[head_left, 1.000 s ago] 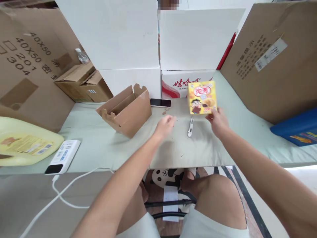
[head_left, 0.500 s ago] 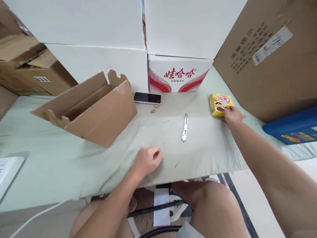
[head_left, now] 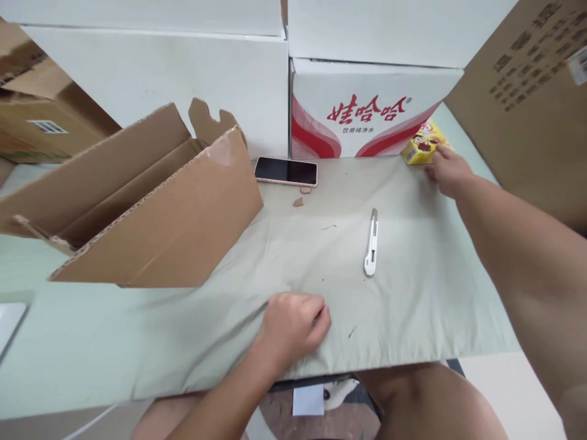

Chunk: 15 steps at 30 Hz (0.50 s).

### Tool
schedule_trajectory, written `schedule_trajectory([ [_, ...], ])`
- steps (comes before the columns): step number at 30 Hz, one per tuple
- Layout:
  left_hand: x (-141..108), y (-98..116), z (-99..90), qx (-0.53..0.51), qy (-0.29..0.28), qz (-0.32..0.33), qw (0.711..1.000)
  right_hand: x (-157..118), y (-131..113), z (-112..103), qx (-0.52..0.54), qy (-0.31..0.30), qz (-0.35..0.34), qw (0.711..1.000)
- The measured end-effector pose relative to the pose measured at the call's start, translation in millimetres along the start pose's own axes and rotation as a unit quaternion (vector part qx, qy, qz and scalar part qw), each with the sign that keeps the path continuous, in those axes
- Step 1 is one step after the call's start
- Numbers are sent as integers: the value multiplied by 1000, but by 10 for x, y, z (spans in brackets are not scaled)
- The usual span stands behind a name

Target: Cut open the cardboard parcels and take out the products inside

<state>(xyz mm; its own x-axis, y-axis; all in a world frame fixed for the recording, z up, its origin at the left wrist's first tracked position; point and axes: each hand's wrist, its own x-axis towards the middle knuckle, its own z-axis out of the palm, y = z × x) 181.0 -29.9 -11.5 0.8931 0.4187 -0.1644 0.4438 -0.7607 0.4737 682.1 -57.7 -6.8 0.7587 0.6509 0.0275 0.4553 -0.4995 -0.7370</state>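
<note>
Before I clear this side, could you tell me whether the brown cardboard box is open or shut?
Open: the cardboard box has its top unclosed, showing the inside.

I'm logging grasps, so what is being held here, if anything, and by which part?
The right hand has its fingers on the near right-hand part of the yellow box. The left hand shows nothing held.

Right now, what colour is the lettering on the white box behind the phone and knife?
Red, with small grey print below; clearest in the head view.

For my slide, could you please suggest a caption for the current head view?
Right hand on a yellow box, left hand curled, utility knife between.
</note>
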Motion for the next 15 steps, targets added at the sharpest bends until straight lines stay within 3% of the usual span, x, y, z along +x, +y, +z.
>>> schedule_trajectory([
  [3, 3, 14, -19, -5, -3, -1, 1000, -156, -186, 44, 19, 63, 104, 992],
  [7, -24, 54, -51, -9, -10, -12, 1000, -547, -687, 10, 28, 65, 138, 988],
  [11, -89, 80, -73, -55, 4, -17, 998, -977, -1500, 117, -12, 14, 48, 999],
  [15, -132, 62, -115, -94, 32, -19, 995, -1417, -2471, 537, -54, -75, -107, 990],
])
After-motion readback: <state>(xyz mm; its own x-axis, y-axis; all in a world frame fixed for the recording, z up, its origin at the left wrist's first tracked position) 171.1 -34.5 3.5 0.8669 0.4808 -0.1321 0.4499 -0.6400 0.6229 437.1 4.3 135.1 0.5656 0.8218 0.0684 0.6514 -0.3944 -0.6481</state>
